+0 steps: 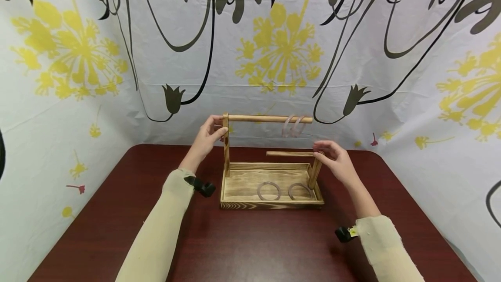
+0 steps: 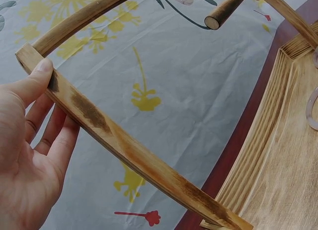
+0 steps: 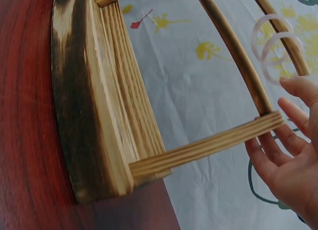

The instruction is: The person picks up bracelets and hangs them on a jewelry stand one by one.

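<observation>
A wooden bangle stand with a tray base [image 1: 270, 205] stands on the table. At its left end my left hand [image 1: 206, 137] pinches the top of the tall post [image 2: 129, 145], thumb in front and fingers behind. My right hand [image 1: 334, 160] is at the top of the short post [image 3: 208, 142]. Its loosely bent fingers touch that post from behind while the thumb stays off it. Two pale translucent bangles [image 3: 254, 37] hang from the upper rod [image 1: 254, 119] near its free end. A lower rod [image 1: 289, 154] on the short post carries none. Two more bangles [image 1: 268, 182] lie in the tray.
The dark red table [image 1: 250, 243] spreads around the stand. Behind it hangs a white cloth [image 1: 219, 99] printed with yellow flowers and dark stems. Small black cameras [image 1: 205, 187] are strapped at both cream sleeves [image 1: 156, 229].
</observation>
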Tool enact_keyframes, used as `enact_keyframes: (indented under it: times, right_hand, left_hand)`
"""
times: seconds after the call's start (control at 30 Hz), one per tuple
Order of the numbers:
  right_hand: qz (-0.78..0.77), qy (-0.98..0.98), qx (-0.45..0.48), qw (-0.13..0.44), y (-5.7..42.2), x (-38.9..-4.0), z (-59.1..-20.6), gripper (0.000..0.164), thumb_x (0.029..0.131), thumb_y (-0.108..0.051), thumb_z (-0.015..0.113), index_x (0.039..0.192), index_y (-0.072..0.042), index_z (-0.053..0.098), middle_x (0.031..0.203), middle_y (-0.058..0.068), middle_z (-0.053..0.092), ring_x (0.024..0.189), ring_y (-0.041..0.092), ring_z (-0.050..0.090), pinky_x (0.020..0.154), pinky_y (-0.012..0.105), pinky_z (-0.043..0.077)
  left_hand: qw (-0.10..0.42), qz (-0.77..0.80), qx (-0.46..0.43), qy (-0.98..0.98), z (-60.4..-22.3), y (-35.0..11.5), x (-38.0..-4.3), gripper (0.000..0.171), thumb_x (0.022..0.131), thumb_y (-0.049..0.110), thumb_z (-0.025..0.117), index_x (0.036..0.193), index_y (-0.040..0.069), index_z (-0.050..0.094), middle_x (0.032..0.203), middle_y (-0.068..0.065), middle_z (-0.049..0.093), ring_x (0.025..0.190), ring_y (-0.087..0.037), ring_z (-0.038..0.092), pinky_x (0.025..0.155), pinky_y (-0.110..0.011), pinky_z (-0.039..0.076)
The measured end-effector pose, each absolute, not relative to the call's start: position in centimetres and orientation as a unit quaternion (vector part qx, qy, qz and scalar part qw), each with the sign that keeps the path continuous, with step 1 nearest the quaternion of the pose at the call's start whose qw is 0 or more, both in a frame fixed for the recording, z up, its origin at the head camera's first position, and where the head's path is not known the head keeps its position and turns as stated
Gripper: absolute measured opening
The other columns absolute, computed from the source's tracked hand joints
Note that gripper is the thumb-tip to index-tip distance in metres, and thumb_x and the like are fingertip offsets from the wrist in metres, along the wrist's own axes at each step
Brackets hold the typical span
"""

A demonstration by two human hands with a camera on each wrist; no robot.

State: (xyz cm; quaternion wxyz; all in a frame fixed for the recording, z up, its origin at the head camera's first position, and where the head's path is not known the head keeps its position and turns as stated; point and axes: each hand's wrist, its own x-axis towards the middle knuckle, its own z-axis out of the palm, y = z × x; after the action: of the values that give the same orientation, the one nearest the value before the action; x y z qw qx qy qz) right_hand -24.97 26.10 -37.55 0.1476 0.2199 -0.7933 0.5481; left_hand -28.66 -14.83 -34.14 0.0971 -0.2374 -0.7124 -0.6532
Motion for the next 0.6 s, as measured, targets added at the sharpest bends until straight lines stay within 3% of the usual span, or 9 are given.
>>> enact_keyframes:
  times: [0.13,0.4,0.6]
  right_hand:
    - [0.560,-0.786,0.226,0.136,26.7,-24.9,-38.0,0.032,0.095,-0.006,0.067,0.125,0.004,0.059,0.113,-0.003,0.069,0.110,-0.002,0.062,0.091,0.009,0.048]
    - [0.538,-0.805,0.211,0.131,27.6,-24.5,-38.5,0.038,0.093,-0.005,0.068,0.127,0.007,0.058,0.115,-0.013,0.066,0.105,-0.008,0.059,0.083,0.009,0.048]
    - [0.542,-0.804,0.208,0.127,27.8,-24.4,-38.8,0.040,0.093,-0.005,0.069,0.128,0.008,0.056,0.115,-0.011,0.066,0.102,-0.006,0.060,0.081,0.011,0.050]
  left_hand:
    - [0.096,-0.653,-0.236,-0.713,-34.1,-14.9,-28.6,0.030,0.102,0.005,0.053,0.129,-0.005,0.044,0.113,-0.006,0.054,0.085,-0.009,0.055,0.071,-0.023,0.048]
    - [0.092,-0.647,-0.231,-0.721,-34.0,-14.9,-28.6,0.032,0.103,0.006,0.053,0.132,-0.004,0.044,0.120,-0.018,0.053,0.087,-0.009,0.055,0.072,-0.023,0.049]
    - [0.092,-0.647,-0.229,-0.721,-34.0,-14.9,-28.6,0.032,0.102,0.006,0.053,0.131,-0.004,0.044,0.122,-0.021,0.052,0.088,-0.009,0.055,0.072,-0.022,0.049]
